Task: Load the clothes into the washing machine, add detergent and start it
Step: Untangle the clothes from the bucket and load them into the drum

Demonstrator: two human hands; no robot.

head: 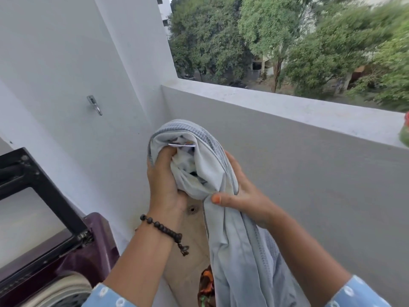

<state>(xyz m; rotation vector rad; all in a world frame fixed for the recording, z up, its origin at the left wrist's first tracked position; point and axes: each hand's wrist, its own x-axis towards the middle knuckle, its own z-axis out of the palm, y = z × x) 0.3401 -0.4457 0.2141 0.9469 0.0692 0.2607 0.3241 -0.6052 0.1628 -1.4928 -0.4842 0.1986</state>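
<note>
I hold a pale grey garment (234,240) up in front of me, bunched at the top and hanging down to the bottom edge. My left hand (164,185), with a dark bead bracelet on the wrist, grips the bunched upper part from the left. My right hand (241,196) pinches a fold of the same cloth from the right. The washing machine (88,258) is at the lower left, dark purple, with its black-framed lid (44,191) raised. A strip of its pale drum rim (66,286) shows at the bottom.
A white wall (66,63) with a metal hook (95,105) rises on the left. The grey balcony parapet (309,173) runs along the right, trees beyond. Below are a tan floor with a drain (192,209) and an orange patterned cloth (207,284).
</note>
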